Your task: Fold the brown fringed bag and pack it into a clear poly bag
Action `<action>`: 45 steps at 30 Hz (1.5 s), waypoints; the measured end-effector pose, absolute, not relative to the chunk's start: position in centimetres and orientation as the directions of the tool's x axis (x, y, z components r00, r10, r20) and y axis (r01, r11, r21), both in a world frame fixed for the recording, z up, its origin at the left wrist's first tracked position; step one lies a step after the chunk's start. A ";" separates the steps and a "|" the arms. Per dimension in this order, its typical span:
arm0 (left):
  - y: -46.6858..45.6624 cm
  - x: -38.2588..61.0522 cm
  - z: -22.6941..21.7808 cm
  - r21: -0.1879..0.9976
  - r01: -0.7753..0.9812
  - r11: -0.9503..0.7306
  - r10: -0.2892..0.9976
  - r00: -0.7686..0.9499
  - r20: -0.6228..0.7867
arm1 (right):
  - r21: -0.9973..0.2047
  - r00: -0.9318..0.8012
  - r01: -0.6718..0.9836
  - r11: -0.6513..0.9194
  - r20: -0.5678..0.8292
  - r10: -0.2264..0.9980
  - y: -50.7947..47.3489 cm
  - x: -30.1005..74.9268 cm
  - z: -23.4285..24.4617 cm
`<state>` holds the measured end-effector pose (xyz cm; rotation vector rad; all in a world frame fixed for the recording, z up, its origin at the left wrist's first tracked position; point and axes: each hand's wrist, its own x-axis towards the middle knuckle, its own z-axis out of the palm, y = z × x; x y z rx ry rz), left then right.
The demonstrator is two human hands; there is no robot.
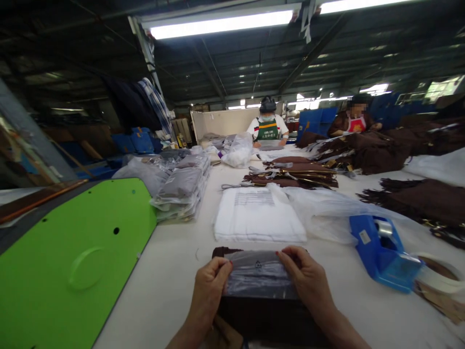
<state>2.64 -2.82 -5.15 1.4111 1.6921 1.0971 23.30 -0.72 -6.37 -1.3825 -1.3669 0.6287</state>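
A clear plastic bag (pixel 257 278) with a small recycling mark is stretched between my hands at the table's near edge. My left hand (pixel 209 288) pinches its left side between thumb and fingers. At the upper right corner, my right hand (pixel 308 278) grips the plastic in the same way. Dark brown fabric (pixel 271 317) lies below the bag and also shows at its far left corner. I cannot tell whether any of it is inside. Just beyond sits a stack of white sheets (pixel 254 218), printed on top.
A bright green panel (pixel 109 232) stands at the left, near stacked bagged goods (pixel 181 184). To the right are a blue tape dispenser (pixel 381 252), a tape roll (pixel 441 274) and brown fringed pieces (pixel 417 201). Brown zippered items (pixel 294 172) lie farther back. Two people work across the table.
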 end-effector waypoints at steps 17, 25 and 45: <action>-2.2 2.8 -9.1 -0.035 0.830 -0.557 0.658 0.467 0.591 | -0.306 -0.090 0.894 0.327 0.592 0.801 1.4 23.9 -10.9; -1.9 2.8 -9.8 0.042 0.846 -0.531 0.747 0.444 0.494 | -0.007 -0.392 0.822 0.570 0.719 0.574 -0.8 22.8 -9.3; -9.5 -2.7 -8.1 -0.186 0.674 -0.714 0.546 0.704 0.454 | 0.026 -0.526 0.773 0.634 0.585 0.617 -0.7 21.6 -12.4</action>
